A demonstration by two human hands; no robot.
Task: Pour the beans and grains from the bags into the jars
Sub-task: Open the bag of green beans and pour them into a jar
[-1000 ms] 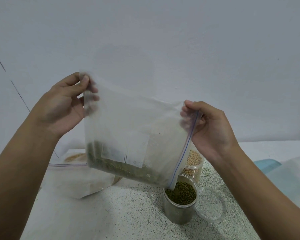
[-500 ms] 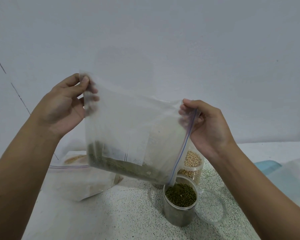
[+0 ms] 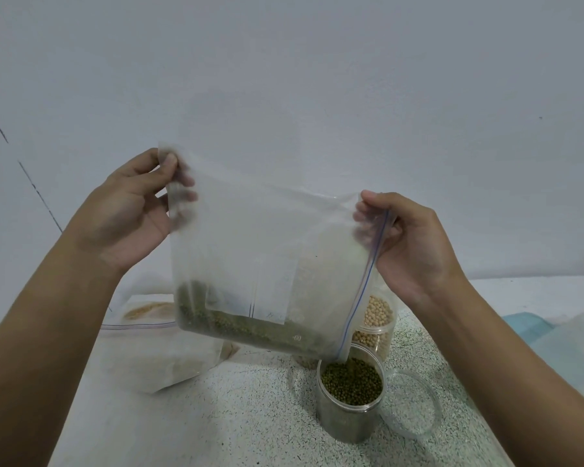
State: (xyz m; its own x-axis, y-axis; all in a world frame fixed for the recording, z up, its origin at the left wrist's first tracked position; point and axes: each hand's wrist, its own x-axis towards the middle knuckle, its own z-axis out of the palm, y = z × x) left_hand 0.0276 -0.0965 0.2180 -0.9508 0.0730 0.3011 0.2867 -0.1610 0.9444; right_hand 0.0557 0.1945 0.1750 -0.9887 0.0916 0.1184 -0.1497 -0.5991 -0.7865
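- Both hands pinch bag (image 3: 250, 237): left hand (image 3: 129, 214) top corner, right hand (image 3: 412, 244) zip edge.
- Bag's low corner over jar (image 3: 349, 396) of green beans.
- Lid (image 3: 415, 404) beside jar.

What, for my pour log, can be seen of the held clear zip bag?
The clear plastic zip bag, with a blue zip line and white label panel, is held up tilted, zip edge rightward. The left hand pinches its upper left corner, the right hand its top by the zip. Small green beans lie along its low edge. Its lower right corner hangs at the mouth of the open clear jar of green beans.
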